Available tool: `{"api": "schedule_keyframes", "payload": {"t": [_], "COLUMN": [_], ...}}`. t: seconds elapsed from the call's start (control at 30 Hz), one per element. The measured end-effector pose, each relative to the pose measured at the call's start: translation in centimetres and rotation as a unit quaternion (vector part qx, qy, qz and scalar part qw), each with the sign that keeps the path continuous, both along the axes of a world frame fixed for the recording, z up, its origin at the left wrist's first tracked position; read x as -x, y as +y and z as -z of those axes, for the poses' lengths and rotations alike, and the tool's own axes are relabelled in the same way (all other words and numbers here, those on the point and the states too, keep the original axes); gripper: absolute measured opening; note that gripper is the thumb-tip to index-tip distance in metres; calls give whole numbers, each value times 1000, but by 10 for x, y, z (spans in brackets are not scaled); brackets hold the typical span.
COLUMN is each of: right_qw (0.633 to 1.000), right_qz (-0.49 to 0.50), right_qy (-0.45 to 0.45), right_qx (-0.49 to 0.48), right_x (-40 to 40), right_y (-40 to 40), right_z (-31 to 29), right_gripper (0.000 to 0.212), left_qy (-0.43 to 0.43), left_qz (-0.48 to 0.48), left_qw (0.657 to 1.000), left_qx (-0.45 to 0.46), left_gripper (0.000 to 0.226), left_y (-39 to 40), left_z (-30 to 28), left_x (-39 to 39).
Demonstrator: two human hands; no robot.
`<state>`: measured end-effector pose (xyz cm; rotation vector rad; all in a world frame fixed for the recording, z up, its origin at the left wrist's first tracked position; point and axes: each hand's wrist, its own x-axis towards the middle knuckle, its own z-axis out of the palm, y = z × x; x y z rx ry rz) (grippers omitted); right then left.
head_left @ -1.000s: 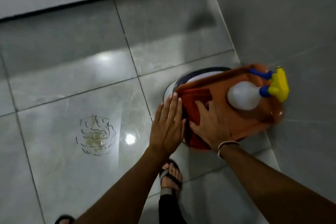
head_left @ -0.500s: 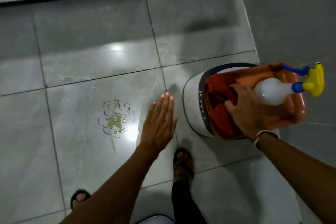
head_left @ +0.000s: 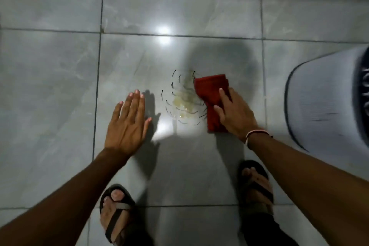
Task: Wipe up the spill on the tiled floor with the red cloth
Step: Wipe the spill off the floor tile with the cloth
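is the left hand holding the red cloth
No, the left hand is open and empty; the right hand grips the red cloth.
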<state>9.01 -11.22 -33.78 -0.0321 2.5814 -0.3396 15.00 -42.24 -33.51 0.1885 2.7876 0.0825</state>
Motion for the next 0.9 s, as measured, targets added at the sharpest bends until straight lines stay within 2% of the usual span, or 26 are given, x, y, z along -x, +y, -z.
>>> {"api": "schedule_keyframes", "payload": {"t": [0.07, 0.17, 0.3, 0.43, 0.57, 0.7, 0.9], "right_qw": [999, 999, 995, 983, 973, 966, 892], "right_qz": [-36, -46, -56, -134, -168, -209, -414], "right_qy": [-15, 14, 71, 100, 134, 112, 36], "right_qx": [0, 24, 49, 76, 83, 107, 176], "right_x": [-17, -20, 42, 128, 158, 102, -106], "right_y": [-15, -19, -16, -25, -43, -57, -46], "right_z": [42, 84, 101, 101, 115, 112, 115], "right_gripper": [69, 69, 68, 74, 76, 79, 70], "left_qy": [4, 18, 71, 147, 169, 166, 160], "left_qz": [-12, -30, -12, -6, -10, -12, -41], "left_qw": [1000, 999, 997, 989, 985, 985, 984], "left_qx": [-9, -10, -3, -26, -45, -45, -64], "left_gripper": [81, 79, 71, 67, 67, 68, 69], "left_y": [-18, -48, -77, -82, -91, -91, -82], "left_z": [31, 75, 116, 139, 152, 154, 148], "left_x": [-4, -17, -16, -8, -4, -4, -6]}}
